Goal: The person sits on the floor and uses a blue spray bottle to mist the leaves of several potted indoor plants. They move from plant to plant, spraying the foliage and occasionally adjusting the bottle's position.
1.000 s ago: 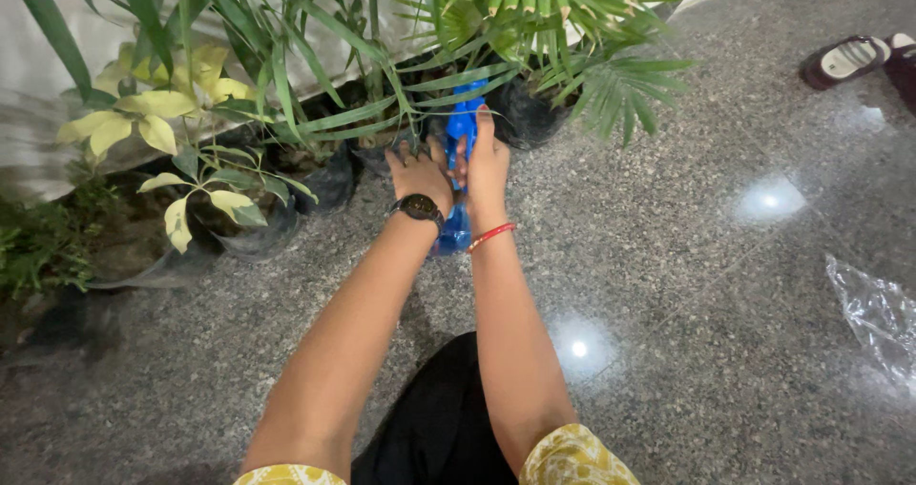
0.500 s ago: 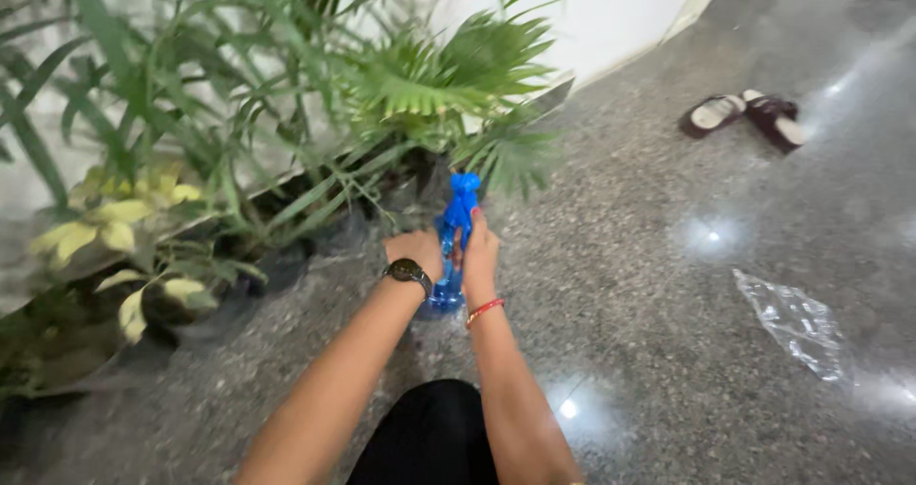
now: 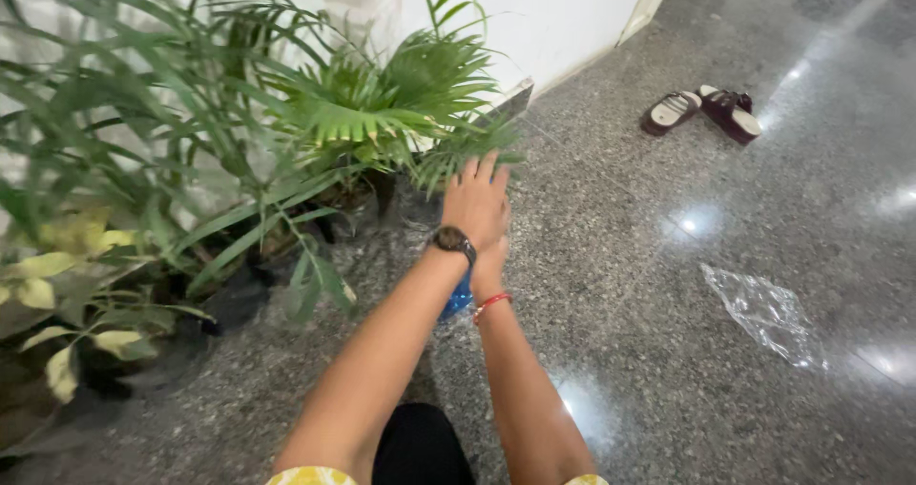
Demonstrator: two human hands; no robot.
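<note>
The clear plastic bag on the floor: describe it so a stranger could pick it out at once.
Start from the speckled grey stone floor to the right of the potted plants. Right of the person's outstretched arms, nearer the camera than the pair of dark sandals, lies the clear plastic bag. It is crumpled, flat and see-through, the only loose item on that stretch of floor.

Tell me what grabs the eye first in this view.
The left hand, with a dark wristwatch, reaches with spread fingers toward the fan-leaved potted palm by the white wall. Under it the right hand, with a red wrist thread, rests on a blue object that is mostly hidden. On the polished speckled floor, a pair of maroon sandals sits at upper right and a crumpled clear plastic bag lies to the right.
</note>
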